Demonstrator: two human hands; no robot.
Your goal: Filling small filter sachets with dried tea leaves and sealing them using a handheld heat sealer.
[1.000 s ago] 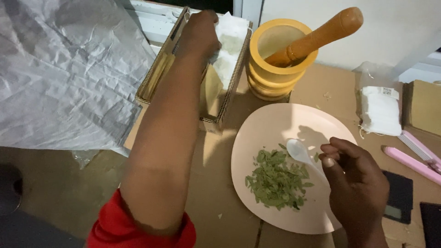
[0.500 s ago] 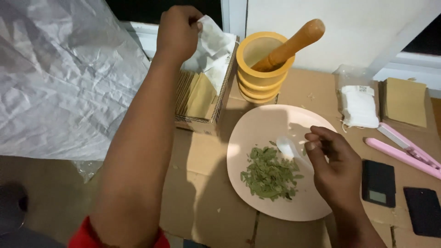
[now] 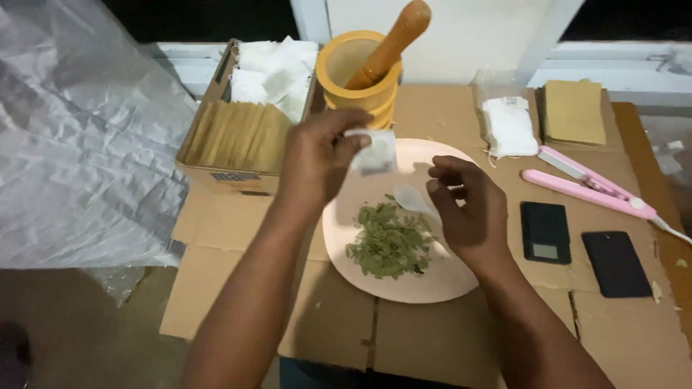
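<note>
- Left hand (image 3: 321, 155): raised over the near rim of the plate, fingers pinched together on a small white paper sachet (image 3: 373, 151), which hangs in the air just in front of the mortar.
- Right hand (image 3: 465, 209): over the right half of the plate, fingertips closed on the handle of a small white plastic spoon (image 3: 412, 199); the bowl of the spoon points left, just above the leaves.
- Round pale pink plate (image 3: 440, 284): flat on the brown cardboard work surface (image 3: 613, 338), bearing a heap of dried green leaves (image 3: 389, 248) near its middle.
- Yellow wooden mortar (image 3: 344, 72) with a tan wooden pestle (image 3: 393, 43) leaning in it: behind the plate.
- Open cardboard box (image 3: 216, 173): left of the mortar, holding upright tan envelopes and loose white sachets.
- Pink flat sealing tool (image 3: 587, 191), small black scale (image 3: 546, 232), black rectangular slab (image 3: 616, 263): right of the plate.
</note>
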